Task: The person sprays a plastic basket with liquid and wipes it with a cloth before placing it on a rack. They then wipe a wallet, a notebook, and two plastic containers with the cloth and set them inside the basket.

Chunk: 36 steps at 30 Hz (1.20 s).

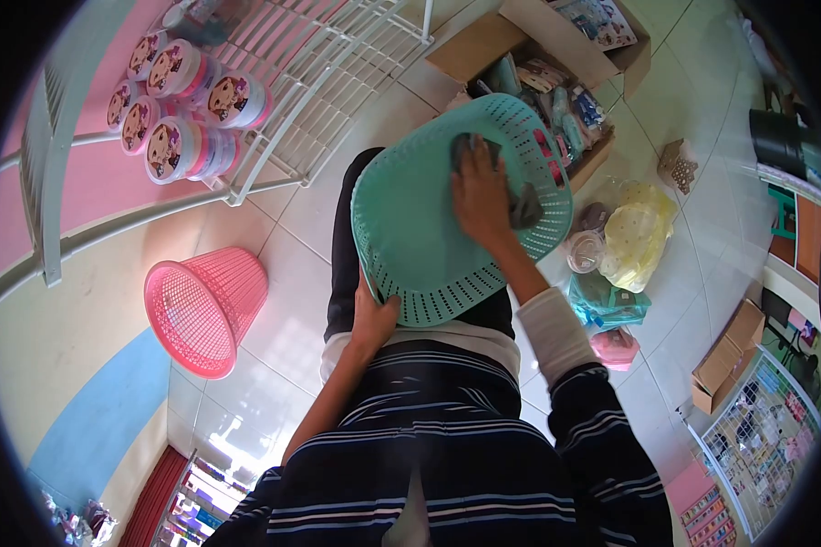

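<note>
A teal plastic basket (410, 196) with slotted sides rests across my lap, tilted. My left hand (374, 314) is closed on its near left rim, with the thumb on the inside. Inside the basket, my right hand (481, 196) holds a dark grey cloth (525, 208) against the flat bottom. Part of the cloth shows beyond the fingertips and another part hangs beside the wrist. Small pink-red pieces (547, 155) show at the basket's far right side; I cannot make out what they are.
A pink mesh bin (205, 310) lies on its side at the left. White wire shelving (292, 100) holds several lidded tubs (178, 150). An open cardboard box (593, 169) of packaged goods stands ahead. Plastic bags (639, 232) and a small beige basket (677, 167) are to the right.
</note>
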{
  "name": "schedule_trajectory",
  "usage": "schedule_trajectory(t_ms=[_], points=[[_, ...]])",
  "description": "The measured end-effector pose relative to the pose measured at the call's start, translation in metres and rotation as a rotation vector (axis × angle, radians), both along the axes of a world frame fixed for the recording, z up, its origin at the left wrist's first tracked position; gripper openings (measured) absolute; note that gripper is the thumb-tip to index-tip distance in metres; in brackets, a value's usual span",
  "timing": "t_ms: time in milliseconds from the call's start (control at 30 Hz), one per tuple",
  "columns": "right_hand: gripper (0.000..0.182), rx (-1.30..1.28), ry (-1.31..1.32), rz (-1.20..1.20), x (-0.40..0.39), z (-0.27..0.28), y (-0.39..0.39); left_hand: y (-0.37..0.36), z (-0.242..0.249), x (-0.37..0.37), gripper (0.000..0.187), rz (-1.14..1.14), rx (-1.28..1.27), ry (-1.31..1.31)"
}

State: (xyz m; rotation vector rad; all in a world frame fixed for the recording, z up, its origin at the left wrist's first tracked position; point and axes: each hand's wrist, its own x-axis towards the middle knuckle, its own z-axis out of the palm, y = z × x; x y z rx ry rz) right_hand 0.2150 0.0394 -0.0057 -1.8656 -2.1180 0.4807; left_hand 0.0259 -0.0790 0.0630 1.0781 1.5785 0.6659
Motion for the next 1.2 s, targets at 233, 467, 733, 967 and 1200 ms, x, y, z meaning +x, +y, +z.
schedule_trajectory(t_ms=[233, 467, 733, 967, 1200], points=[[0.051, -0.421, -0.235, 0.128, 0.069, 0.009, -0.026, -0.006, -0.008, -0.012, 0.07, 0.118, -0.303, -0.176], [0.044, -0.618, -0.239, 0.176, 0.07, 0.046, -0.057, 0.009, 0.011, -0.012, 0.06, 0.105, -0.284, -0.117], [0.046, -0.398, 0.167, -0.013, 0.055, 0.063, -0.086, 0.023, 0.039, -0.003, 0.058, -0.006, -0.206, -0.028], [0.053, -0.356, -0.013, 0.216, 0.047, 0.069, -0.087, 0.021, 0.038, -0.004, 0.056, 0.004, -0.213, -0.058], [0.052, -0.342, -0.031, 0.283, 0.049, 0.065, -0.09, 0.018, 0.032, -0.005, 0.052, 0.025, -0.224, -0.051]])
